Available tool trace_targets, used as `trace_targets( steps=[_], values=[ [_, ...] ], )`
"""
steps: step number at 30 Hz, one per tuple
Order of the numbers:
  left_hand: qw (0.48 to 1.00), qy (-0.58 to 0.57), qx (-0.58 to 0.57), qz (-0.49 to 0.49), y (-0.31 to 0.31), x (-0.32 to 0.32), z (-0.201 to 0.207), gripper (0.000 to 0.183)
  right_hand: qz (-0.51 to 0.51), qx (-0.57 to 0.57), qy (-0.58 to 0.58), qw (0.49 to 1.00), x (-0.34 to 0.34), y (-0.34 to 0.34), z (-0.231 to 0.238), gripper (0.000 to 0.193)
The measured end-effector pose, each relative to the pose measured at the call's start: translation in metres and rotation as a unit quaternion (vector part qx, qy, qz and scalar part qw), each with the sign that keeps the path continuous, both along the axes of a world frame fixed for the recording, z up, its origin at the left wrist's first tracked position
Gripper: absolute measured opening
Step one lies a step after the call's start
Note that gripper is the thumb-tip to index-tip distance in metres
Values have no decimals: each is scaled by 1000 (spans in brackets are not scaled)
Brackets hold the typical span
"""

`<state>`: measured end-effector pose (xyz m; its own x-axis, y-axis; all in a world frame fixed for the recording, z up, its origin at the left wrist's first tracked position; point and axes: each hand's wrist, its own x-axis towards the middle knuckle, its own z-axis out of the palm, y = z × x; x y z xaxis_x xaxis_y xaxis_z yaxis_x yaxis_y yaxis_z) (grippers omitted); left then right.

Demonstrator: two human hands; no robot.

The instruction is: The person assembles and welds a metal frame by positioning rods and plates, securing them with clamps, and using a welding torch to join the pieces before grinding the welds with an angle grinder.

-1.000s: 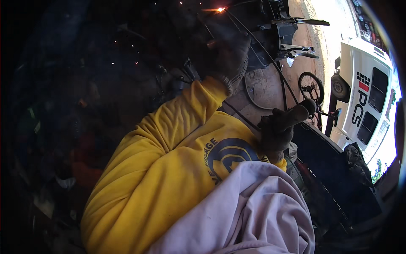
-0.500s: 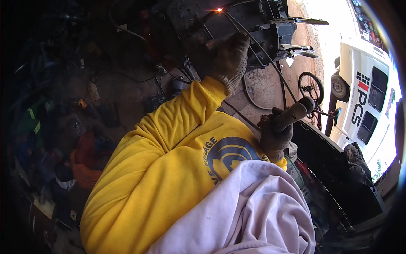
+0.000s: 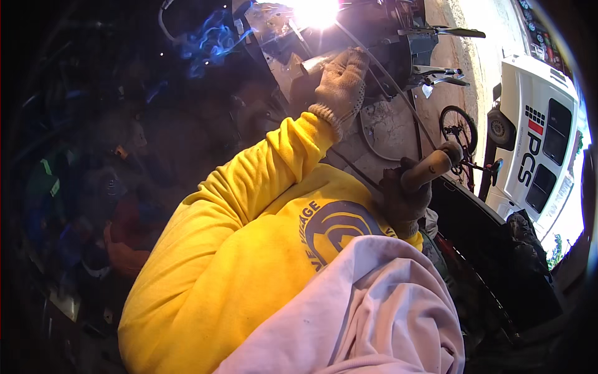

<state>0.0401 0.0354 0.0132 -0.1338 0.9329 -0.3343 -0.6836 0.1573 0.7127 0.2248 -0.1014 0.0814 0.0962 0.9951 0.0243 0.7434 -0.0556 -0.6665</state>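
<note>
My left hand (image 3: pixel 341 82), in a knitted glove below a yellow sleeve, is by the edge of a dark metal workpiece (image 3: pixel 380 59). Its fingers curl at a pale, tube-like shape; whether they grip it is unclear. My right hand (image 3: pixel 405 196), also gloved, is closed round the thick, tan, rounded handle of an electrode holder (image 3: pixel 433 167). From its head a long thin welding rod (image 3: pixel 405 96) slants up and left toward a glaring white arc (image 3: pixel 317 11) on the workpiece. The glare hides the rod's tip and the metal there.
Bluish smoke (image 3: pixel 215 43) hangs left of the arc. Clamp-like metal levers (image 3: pixel 439 78) jut from the workpiece's right side. Beyond are a bicycle (image 3: pixel 458 134) and a white van (image 3: pixel 529 143). A dark box-like object (image 3: pixel 486 237) stands to my right; the left side is dim clutter.
The small orange glow at the rod's tip has flared into a bright arc, lighting my left glove and sleeve. Smoke has appeared. Both hands stay nearly in place.
</note>
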Motion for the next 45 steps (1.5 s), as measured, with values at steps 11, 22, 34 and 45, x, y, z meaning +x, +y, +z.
trace_targets(
  steps=[11, 22, 34, 45],
  values=[
    [998, 49, 39, 31, 8, 15, -42, 30, -1, -15, -34, 999, 6, -4, -10, 42],
    [986, 116, 84, 89, 8, 9, -24, 25, -58, -71, 106, 990, 21, -9, -12, 50],
    [985, 74, 91, 125, 11, 3, -3, 13, -116, -37, 158, 980, -12, -5, 5, 45],
    [995, -77, 43, 51, 14, 2, -1, 12, -179, -44, 274, 944, -23, -4, 14, 49]
  ],
)
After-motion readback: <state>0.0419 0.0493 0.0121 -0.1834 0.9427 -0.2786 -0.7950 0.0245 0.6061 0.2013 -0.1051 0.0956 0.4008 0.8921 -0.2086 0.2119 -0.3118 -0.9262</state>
